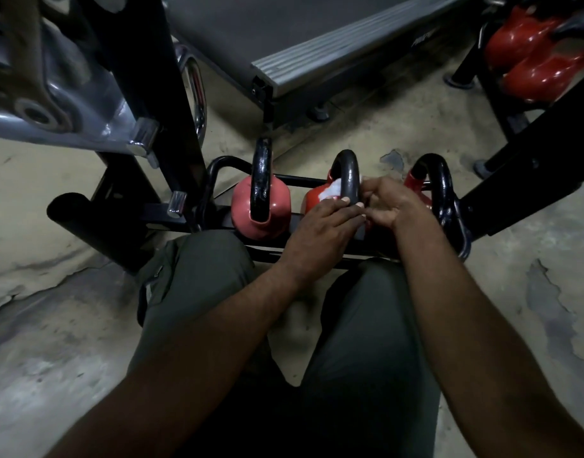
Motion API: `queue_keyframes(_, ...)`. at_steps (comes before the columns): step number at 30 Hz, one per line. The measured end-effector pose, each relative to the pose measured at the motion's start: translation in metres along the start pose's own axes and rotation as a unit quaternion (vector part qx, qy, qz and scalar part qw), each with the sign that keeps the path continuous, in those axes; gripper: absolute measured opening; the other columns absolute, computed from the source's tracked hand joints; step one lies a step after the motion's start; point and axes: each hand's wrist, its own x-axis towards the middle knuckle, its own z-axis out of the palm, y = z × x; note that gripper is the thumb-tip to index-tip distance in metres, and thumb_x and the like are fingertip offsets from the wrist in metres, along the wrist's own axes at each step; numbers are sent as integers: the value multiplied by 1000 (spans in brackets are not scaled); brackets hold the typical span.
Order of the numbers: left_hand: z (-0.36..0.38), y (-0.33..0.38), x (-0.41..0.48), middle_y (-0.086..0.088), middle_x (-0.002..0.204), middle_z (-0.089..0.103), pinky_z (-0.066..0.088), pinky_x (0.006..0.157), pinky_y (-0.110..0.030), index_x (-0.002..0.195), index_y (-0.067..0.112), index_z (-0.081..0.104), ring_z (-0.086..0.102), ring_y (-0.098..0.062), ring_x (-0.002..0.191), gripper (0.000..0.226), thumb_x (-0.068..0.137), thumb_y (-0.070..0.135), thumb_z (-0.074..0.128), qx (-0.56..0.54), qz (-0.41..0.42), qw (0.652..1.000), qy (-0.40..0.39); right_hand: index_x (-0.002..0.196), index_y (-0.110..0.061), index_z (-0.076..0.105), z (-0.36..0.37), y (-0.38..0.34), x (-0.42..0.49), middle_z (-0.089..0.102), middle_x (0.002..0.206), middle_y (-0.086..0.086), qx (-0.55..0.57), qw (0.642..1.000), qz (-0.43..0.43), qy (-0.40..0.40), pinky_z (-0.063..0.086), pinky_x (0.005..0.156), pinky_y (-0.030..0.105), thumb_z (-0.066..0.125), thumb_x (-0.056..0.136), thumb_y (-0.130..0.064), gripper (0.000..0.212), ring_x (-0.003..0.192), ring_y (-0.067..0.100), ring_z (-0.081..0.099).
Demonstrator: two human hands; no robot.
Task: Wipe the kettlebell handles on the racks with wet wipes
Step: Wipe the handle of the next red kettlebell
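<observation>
Head view, looking down: I count three kettlebells in a row on the low black tube rack (297, 180) in front of my knees. Each has a rounded red body and a thick, glossy black loop handle. The left kettlebell (277, 206) is a paler, duller red, and the right kettlebell (414, 185) shows chipped paint where handle meets body.

Both my hands are on the middle kettlebell (312, 198). My left hand (320, 226) reaches over it with fingers fairly straight, the tips laid across the near leg of its handle (348, 173) and not closed round it. One white, crumpled wet wipe (333, 190) is tucked against the inside of that handle, just beyond those fingertips. My right hand (393, 206) is curled at the handle's right side; it looks to be pinching an edge of the wipe, though my fingers hide the contact.

At least two more shiny red kettlebells (532, 61) sit on a second rack at the upper right. The concrete floor (399, 127) is rough and patchy.
</observation>
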Motion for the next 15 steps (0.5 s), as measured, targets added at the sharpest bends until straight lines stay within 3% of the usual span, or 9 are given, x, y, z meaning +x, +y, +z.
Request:
queue_keyframes(4,0,-1,1,-8,131,64,43,105,-42,121,9,67,56,-28,122,32,91,11,57,12,3,1000,-7,111,-5,50,3,-6,7,49,68,7,95,994,-1,46,53,67,24,46,87,4,26,59,15,51)
queue_keyframes(7,-2,-1,-3,-8,135,61,43,105,-46,124,9,65,54,-30,126,38,86,9,61,24,5,999,-28,110,1,59,14,-10,2,53,72,11,124,990,-19,65,58,60,28,46,92,3,22,59,20,62)
queue_keyframes(10,-8,2,-5,-7,139,58,41,107,-48,126,11,64,50,-30,130,40,86,11,60,29,-7,999,-46,111,-2,64,12,-5,-17,65,86,6,55,995,-73,43,56,61,26,54,97,-4,18,72,14,65)
queue_keyframes(13,-14,8,-5,-8,141,56,39,110,-49,128,10,63,48,-31,132,47,81,6,62,18,-12,998,-51,94,-9,60,3,-11,-30,66,88,6,-51,984,-152,84,54,50,23,63,93,-4,6,71,14,66)
queue_keyframes(15,-17,10,-7,-9,144,53,34,114,-48,131,11,60,45,-31,136,54,78,4,66,17,-16,998,-63,89,-13,54,3,-23,-36,65,89,7,-65,977,-180,89,54,49,24,63,93,-3,14,71,15,65)
